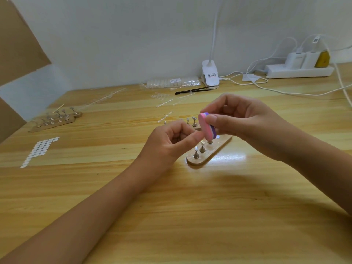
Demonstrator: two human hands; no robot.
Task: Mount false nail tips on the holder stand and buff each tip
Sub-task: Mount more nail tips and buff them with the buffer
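While right hand (238,119) clamps buffer block (207,127) on edge, thumb in front and fingers curled behind, left hand (167,144) sits just beside it. Left fingers curled inward, thumb tip touching block's pink face. Whether left fingers pinch nail tip: cannot tell, hidden. Holder stand (215,152) lies on table (190,206) directly below both sets of fingertips. Metal pegs (195,154) upright under block. Second stand (55,121) well beyond left fingers.
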